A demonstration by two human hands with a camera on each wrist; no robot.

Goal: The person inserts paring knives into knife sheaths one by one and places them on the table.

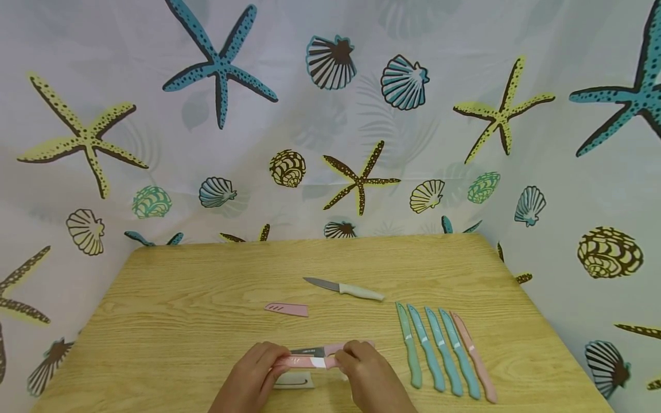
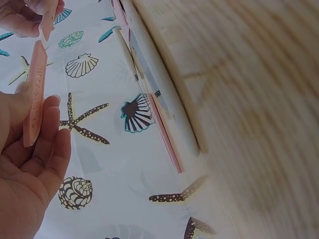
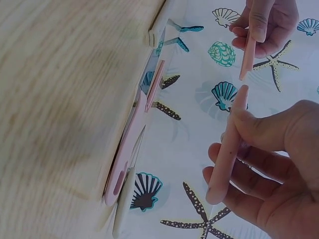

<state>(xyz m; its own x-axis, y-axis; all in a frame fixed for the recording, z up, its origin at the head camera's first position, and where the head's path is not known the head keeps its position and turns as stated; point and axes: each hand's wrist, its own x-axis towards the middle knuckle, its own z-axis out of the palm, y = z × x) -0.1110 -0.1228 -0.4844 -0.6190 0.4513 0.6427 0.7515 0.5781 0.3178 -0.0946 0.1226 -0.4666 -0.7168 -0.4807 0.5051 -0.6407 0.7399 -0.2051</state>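
Observation:
My left hand (image 1: 252, 370) pinches a coral knife sheath (image 2: 36, 94) between thumb and fingers. Opposite it, my right hand (image 1: 369, 370) holds a coral knife by its handle (image 3: 227, 154), in line with the sheath. A short pale stretch of blade (image 1: 317, 362) shows between sheath and handle; the rest of the blade is hidden. Beyond the hands lies a pink-handled knife (image 1: 333, 348) with a dark bare blade, partly covered by my right fingers. A white sheath (image 1: 295, 380) lies on the table below the held knife.
Farther back on the wooden table (image 1: 196, 292) are a pink sheath (image 1: 286, 310) and a bare-bladed white knife (image 1: 361, 292). To the right lies a row of several sheathed knives: a green knife (image 1: 410, 350), blue ones and a coral one (image 1: 475, 358). A patterned cloth (image 1: 289, 115) hangs behind.

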